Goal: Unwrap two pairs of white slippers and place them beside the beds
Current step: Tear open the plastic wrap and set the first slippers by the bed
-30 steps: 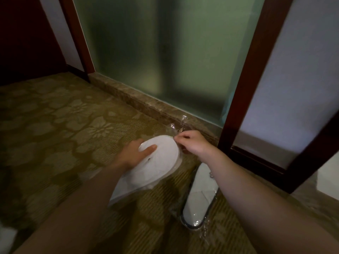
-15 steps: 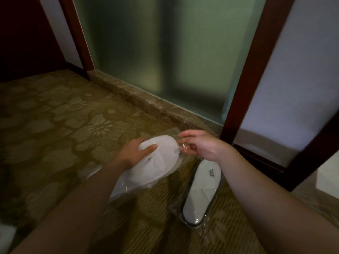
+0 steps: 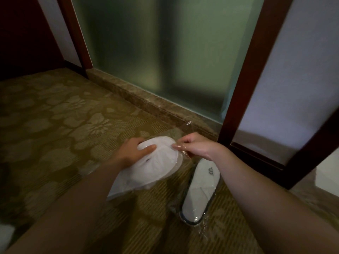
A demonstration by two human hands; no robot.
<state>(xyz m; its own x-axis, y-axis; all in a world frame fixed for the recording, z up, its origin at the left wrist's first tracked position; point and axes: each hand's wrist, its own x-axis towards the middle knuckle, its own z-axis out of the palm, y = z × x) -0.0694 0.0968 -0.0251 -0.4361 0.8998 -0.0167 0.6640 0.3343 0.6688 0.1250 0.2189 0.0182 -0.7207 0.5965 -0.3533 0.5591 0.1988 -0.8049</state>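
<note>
A pair of white slippers (image 3: 156, 167) in a clear plastic wrapper is held above the carpet at the centre. My left hand (image 3: 134, 153) grips its toe end, thumb on top. My right hand (image 3: 194, 146) pinches the clear wrapper (image 3: 189, 125) at the toe edge, and a twist of plastic sticks up behind the fingers. A second wrapped pair of white slippers (image 3: 200, 195), with a small logo on the upper, lies on the carpet under my right forearm.
Patterned gold carpet (image 3: 60, 129) covers the floor. A marble sill (image 3: 146, 103) runs below a frosted glass panel (image 3: 165, 52). A dark wooden frame (image 3: 244, 85) stands at the right, close to the slippers. Something white (image 3: 5, 233) shows at the lower left edge.
My right hand opened and drew back from the wrapper half a second ago, and now it has closed again on the plastic at the toe. My left hand kept its hold.
</note>
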